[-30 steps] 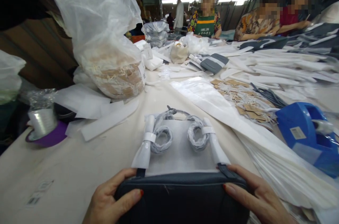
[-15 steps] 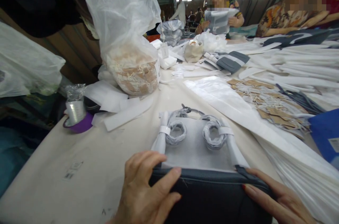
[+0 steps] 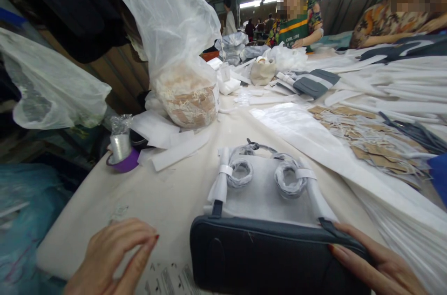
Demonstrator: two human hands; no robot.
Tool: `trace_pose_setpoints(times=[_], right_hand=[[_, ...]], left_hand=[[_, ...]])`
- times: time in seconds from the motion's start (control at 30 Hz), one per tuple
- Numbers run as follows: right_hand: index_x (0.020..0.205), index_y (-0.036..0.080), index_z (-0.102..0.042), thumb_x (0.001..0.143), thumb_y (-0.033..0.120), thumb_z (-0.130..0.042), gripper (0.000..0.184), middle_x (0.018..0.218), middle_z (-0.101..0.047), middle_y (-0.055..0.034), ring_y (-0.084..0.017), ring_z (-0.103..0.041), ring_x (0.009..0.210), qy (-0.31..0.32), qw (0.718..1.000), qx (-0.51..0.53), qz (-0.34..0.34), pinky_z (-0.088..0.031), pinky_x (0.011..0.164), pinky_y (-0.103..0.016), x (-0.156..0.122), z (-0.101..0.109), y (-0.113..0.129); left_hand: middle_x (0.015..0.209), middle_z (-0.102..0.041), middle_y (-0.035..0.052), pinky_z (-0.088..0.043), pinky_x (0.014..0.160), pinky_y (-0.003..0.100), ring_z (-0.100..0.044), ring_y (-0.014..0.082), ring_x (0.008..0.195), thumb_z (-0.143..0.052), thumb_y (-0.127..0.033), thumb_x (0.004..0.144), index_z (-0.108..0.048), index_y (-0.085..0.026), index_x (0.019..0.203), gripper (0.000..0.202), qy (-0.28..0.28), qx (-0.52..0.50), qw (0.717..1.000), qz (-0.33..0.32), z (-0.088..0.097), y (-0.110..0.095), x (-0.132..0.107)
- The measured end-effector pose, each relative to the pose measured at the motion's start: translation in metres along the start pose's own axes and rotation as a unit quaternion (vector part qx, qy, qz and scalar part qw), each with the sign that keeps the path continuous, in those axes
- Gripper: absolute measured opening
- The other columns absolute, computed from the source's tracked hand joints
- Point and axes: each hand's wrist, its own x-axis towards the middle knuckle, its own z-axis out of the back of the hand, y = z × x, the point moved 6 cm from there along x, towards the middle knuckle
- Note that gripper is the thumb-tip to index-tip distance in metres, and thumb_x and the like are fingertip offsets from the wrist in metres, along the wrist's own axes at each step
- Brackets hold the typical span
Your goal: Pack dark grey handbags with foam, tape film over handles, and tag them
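Bag [image 3: 258, 253] lies crosswise, well in from the counter's [image 3: 171, 204] left edge; I have the right hand [image 3: 387, 262] gripping its right end, the left hand [image 3: 108, 251] empty, loosely curled, off its left end.

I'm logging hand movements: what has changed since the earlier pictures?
The left hand has let go of the dark bag and moved left of it. The co-worker in the green apron no longer holds up a packet. The right hand still grips the bag's right end.

Tape [image 3: 127, 163] is lying at left, and tags [image 3: 372, 151] are lying at right. A person [image 3: 295, 30] is standing far off.
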Motion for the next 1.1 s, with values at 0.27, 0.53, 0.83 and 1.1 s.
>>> trace_pose_setpoints(times=[0.27,0.53,0.83,1.1], right_hand=[[0.113,0.025,-0.066,0.074,0.055,-0.062,0.049,0.113,-0.069,-0.0043,-0.028,-0.065,0.100,0.060,0.997,-0.026,0.038,-0.054,0.081,-0.026,-0.004,-0.010,0.023],[0.109,0.022,-0.068,0.077,0.057,-0.057,0.048,0.104,-0.071,-0.0070,-0.028,-0.066,0.091,0.064,0.996,-0.016,0.056,-0.053,0.078,-0.031,-0.007,-0.017,0.041],[0.110,0.023,-0.067,0.076,0.057,-0.059,0.049,0.105,-0.070,-0.0064,-0.027,-0.065,0.093,0.057,0.996,-0.018,0.061,-0.052,0.079,-0.030,-0.006,-0.013,0.033],[0.101,0.023,-0.070,0.074,0.055,-0.062,0.043,0.094,-0.072,-0.0044,-0.027,-0.065,0.086,0.053,0.997,-0.001,0.051,-0.052,0.071,-0.027,-0.007,-0.014,0.036]], left_hand=[[0.068,-0.055,0.0023,-0.035,0.064,0.032,-0.047,0.0157,0.068,-0.051,-0.011,0.086,-0.061,-0.014,0.079,0.012,0.001,-0.113,0.973,-0.200,-0.070,-0.125,0.047],[0.066,-0.052,0.0038,-0.037,0.065,0.032,-0.045,0.0159,0.066,-0.045,0.001,0.082,-0.051,-0.014,0.071,0.020,-0.054,-0.109,0.969,-0.217,-0.070,-0.109,0.051],[0.053,-0.051,-0.0006,-0.035,0.061,0.032,-0.046,0.0158,0.053,-0.046,-0.019,0.090,-0.055,-0.018,0.064,0.028,0.007,0.149,0.979,-0.137,-0.012,-0.033,0.008],[0.093,-0.067,0.0074,-0.047,0.077,0.032,-0.061,0.0238,0.088,-0.049,-0.054,0.080,-0.067,-0.017,0.098,0.044,0.300,-0.303,0.873,0.237,-0.073,-0.011,0.000]])
